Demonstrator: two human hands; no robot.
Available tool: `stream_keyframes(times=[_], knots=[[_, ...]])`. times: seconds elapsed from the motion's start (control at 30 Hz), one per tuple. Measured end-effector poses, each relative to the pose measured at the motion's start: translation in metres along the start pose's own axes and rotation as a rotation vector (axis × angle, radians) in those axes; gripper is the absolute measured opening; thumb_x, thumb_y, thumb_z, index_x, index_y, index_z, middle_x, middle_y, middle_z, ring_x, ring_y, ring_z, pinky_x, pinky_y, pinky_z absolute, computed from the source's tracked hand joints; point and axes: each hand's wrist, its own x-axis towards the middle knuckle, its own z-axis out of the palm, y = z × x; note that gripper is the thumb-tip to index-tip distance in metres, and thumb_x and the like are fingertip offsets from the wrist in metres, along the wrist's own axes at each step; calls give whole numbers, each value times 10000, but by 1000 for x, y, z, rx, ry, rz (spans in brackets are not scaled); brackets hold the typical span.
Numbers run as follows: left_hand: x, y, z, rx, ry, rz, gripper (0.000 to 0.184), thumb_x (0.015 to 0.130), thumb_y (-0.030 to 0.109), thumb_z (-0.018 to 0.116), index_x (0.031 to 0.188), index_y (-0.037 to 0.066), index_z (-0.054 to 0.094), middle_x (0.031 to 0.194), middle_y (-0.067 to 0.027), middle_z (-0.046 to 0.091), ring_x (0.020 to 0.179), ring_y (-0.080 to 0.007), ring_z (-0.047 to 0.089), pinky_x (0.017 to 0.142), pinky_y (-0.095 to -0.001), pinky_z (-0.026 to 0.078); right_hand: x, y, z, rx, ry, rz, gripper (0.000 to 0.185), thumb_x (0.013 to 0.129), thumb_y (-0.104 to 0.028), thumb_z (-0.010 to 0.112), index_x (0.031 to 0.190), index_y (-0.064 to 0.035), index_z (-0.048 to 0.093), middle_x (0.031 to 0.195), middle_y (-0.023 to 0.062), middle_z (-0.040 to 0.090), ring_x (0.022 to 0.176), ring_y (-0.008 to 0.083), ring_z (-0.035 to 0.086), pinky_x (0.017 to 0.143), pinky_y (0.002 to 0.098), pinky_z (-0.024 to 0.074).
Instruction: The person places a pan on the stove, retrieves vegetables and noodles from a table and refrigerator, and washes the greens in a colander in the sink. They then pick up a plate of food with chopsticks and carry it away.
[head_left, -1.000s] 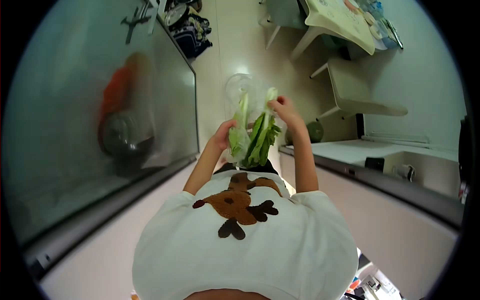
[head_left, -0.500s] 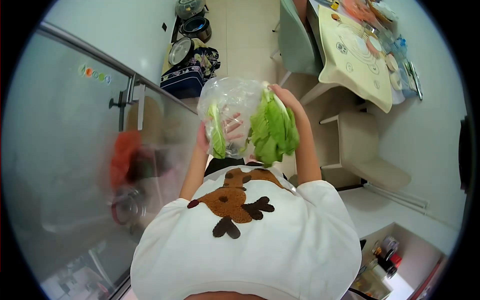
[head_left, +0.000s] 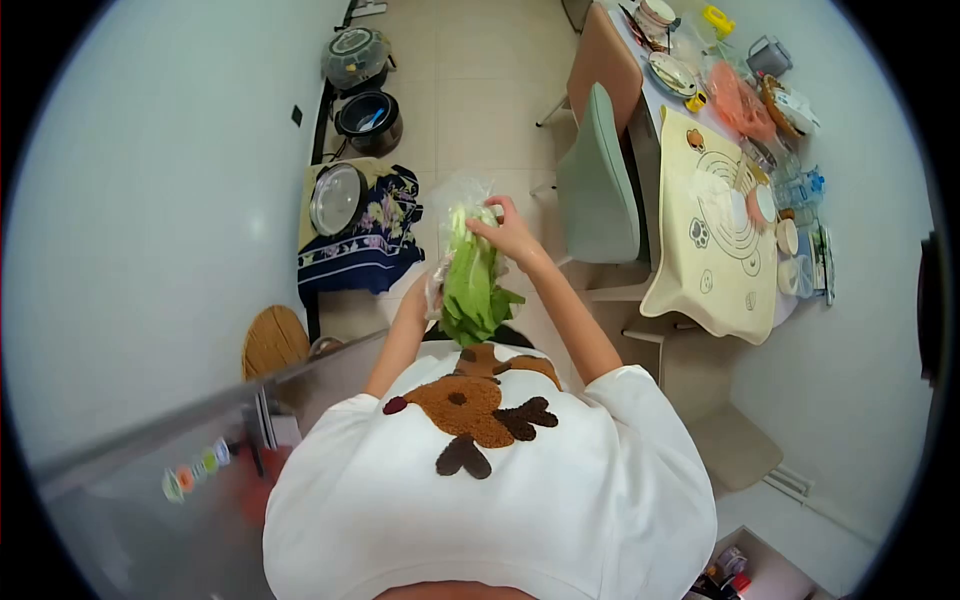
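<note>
The leafy greens [head_left: 470, 290] are near the centre of the frame, pale stems toward the top, with a clear plastic bag [head_left: 458, 190] around and behind the stem end. My right hand [head_left: 508, 236] has its thumb and fingers closed on the stems. My left hand [head_left: 417, 298] is beside the bag's lower left; its fingers are mostly hidden, so I can't tell how they're set. Farther out, a floral cloth [head_left: 385, 262] lies at the upper left, a green chair [head_left: 603, 190] stands right of centre at the top, and a cream mat [head_left: 680, 285] covers part of the table at the upper right.
</note>
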Motion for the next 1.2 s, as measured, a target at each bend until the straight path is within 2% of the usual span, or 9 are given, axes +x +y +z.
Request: stream_keyframes(times=[0.1,0.13,0.27,0.37,0.57,0.67,0.77,0.9,1.2], knots=[[63,29,-56,29,98,-120,386,851,269,470,1146,20,457,1067,-124,543,904,-200,567,779,-344,475,55,-15,-22,-31,-32,151,357,684,-285,611,932,-59,489,702,180,567,725,285,570,647,364,441],[72,47,-46,-121,36,-166,387,844,275,482,1136,21,464,1057,-121,549,904,-205,567,780,-350,476,71,-17,-22,-198,195,-84,203,715,-216,562,837,-64,508,575,171,541,608,312,561,598,390,440],[130,108,-28,61,304,-202,376,871,326,415,1066,21,514,971,-106,584,833,-192,583,723,-304,489,146,-31,-35,-450,253,-60,118,736,-137,512,812,-47,516,639,191,558,653,336,555,608,396,441],[172,163,-17,221,507,-280,373,856,331,448,1045,20,527,951,-100,591,809,-185,588,701,-303,490,228,-21,-46,-565,529,-328,91,742,-100,493,798,-37,527,650,202,558,658,343,556,608,404,442],[273,250,-114,-11,156,198,446,800,298,513,1131,7,452,1032,-147,538,829,-216,571,727,-313,488,398,-15,-110,-209,378,-263,98,733,-95,493,806,-39,527,581,155,552,541,274,556,502,370,452],[299,309,-76,-114,23,185,463,807,289,501,1161,3,415,1073,-155,507,857,-228,556,736,-319,485,475,-37,-155,328,45,171,100,762,-101,495,828,-34,527,557,66,537,407,101,477,307,241,348],[340,360,-26,-167,-100,108,483,814,281,489,1190,-1,377,1114,-164,475,885,-240,541,745,-325,482,542,-39,-175,723,-214,341,122,784,-127,496,862,-38,524,596,57,555,388,75,435,305,209,324],[415,418,0,-206,-238,20,511,824,270,473,1228,-5,328,1168,-175,433,922,-256,522,757,-334,478,617,-57,-195,1129,-287,481,187,812,-85,439,992,-44,474,895,160,591,381,34,330,313,155,279],[627,595,-80,-260,-157,152,492,852,307,414,1234,11,320,1173,-171,424,979,-261,487,809,-373,445,795,-150,-279,835,-217,70,339,723,23,452,1053,-51,445,1027,158,558,417,12,309,346,149,257]])
